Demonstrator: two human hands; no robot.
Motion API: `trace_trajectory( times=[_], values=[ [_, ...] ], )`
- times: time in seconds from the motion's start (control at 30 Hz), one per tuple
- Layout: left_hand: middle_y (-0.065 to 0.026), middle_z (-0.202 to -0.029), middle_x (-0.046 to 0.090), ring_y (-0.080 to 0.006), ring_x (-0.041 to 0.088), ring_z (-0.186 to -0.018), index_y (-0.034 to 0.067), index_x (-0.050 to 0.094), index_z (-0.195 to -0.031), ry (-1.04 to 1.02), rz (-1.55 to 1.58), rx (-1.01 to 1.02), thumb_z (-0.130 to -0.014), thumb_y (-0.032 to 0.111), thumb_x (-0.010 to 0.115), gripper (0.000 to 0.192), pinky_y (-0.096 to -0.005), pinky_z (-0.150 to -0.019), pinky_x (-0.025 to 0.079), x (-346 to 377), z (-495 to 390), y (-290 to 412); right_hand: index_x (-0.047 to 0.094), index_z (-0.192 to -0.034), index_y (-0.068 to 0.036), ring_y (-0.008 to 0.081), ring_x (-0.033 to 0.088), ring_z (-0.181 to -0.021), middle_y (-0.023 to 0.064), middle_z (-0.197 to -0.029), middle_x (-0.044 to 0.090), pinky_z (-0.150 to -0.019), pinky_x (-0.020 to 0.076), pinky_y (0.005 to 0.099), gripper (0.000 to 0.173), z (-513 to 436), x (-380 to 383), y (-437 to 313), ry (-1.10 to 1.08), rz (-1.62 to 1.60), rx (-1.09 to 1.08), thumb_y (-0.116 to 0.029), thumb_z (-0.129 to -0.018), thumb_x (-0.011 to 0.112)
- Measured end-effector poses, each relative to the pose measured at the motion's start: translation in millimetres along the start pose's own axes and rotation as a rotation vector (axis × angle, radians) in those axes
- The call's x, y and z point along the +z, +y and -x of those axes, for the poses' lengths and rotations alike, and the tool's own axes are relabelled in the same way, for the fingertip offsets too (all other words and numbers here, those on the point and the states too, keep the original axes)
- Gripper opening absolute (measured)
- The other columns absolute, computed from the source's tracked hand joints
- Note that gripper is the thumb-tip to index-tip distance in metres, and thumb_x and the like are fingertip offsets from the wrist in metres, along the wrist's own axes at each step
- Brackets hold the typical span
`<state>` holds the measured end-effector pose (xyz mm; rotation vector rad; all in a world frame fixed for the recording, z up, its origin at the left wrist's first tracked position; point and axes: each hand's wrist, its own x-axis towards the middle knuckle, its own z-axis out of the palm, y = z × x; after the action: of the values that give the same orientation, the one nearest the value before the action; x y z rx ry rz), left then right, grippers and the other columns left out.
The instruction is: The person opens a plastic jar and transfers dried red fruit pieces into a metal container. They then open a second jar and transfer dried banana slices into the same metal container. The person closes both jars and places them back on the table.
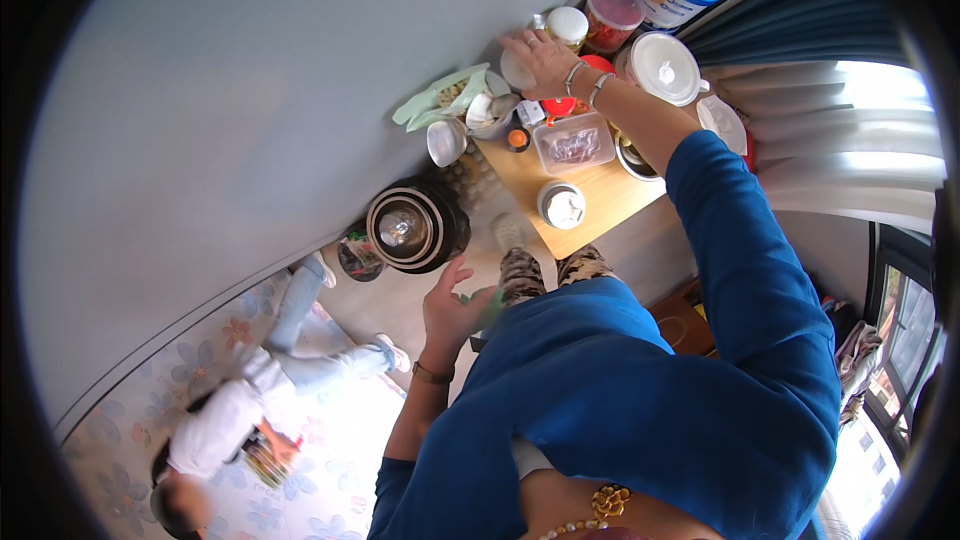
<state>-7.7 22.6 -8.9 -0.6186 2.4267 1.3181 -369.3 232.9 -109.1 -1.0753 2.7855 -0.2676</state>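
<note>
My right hand (546, 64), with a ring and two bracelets, reaches to the far side of a wooden table (600, 221). Its fingers lie over a round translucent container (516, 69); whether they grip it is hard to see. A jar with a white lid (568, 25) stands just beyond the hand. My left hand (448, 304) is low beside my body, fingers bent and thumb apart. Something green and blurred (486, 307) shows at its thumb; I cannot tell whether the hand holds it. Near the wrist's right stands a clear plastic box (574, 144) with dark contents.
An open white-rimmed container (562, 205) stands near the table's front edge. Bowls (447, 142), a green plastic bag (442, 96) and a lidded white pot (664, 69) crowd the far side. A black round appliance (412, 226) is on the left. A person (232, 412) sits on a floral mat (315, 480).
</note>
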Motion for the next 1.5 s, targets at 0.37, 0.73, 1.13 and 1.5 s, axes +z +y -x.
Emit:
trace_trajectory(
  times=[0.37, 0.73, 1.13, 1.5],
  values=[
    [-0.011, -0.1, 0.073, -0.0116, 0.053, -0.057, 0.004, 0.058, -0.13, -0.052, -0.055, -0.01, -0.071, 0.024, 0.085, 0.067, -0.0262, -0.054, 0.044, -5.6, -0.8, -7.2, 0.041, -0.141, -0.004, 0.0367, 0.047, -0.125, 0.0178, -0.133, 0.05, -0.106, 0.0392, 0.0453, 0.101, -21.1, 52.8, 2.6, -0.077, 0.162, 0.002, -0.036, -0.058, 0.088],
    [-0.0061, -0.099, 0.074, -0.0031, 0.055, -0.068, -0.001, 0.061, -0.125, -0.155, -0.112, 0.124, -0.076, 0.02, 0.084, 0.059, -0.018, -0.059, 0.042, -8.0, -6.8, -7.8, 0.041, -0.14, 0.009, 0.0386, 0.033, -0.14, 0.0234, -0.147, 0.04, -0.117, 0.0286, 0.0426, 0.093, -2.0, 44.1, -1.0, -0.054, 0.119, 0.017, -0.035, -0.069, 0.081],
    [-0.0044, -0.085, 0.067, -0.0087, 0.06, -0.077, 0.001, 0.063, -0.114, -0.346, 0.656, -0.023, -0.094, 0.008, 0.066, 0.022, -0.0219, -0.071, 0.045, -19.3, -33.2, 66.4, 0.061, -0.126, -0.002, 0.0363, 0.057, -0.119, 0.0222, -0.125, 0.062, -0.104, 0.0446, 0.0427, 0.057, 227.5, 24.3, -188.7, 0.05, -1.168, -0.116, -0.003, -0.07, 0.071],
    [-0.0043, -0.08, 0.065, -0.0108, 0.061, -0.074, 0.0, 0.064, -0.108, -0.514, 0.754, -0.051, -0.092, 0.005, 0.065, 0.017, -0.0231, -0.071, 0.05, 18.1, -55.0, 110.4, 0.067, -0.107, -0.003, 0.0051, 0.06, -0.083, -0.0007, -0.094, 0.068, -0.073, 0.051, 0.0229, 0.025, 291.2, 11.9, -196.1, 0.264, -1.956, 0.566, -0.026, -0.102, 0.057]
  ],
)
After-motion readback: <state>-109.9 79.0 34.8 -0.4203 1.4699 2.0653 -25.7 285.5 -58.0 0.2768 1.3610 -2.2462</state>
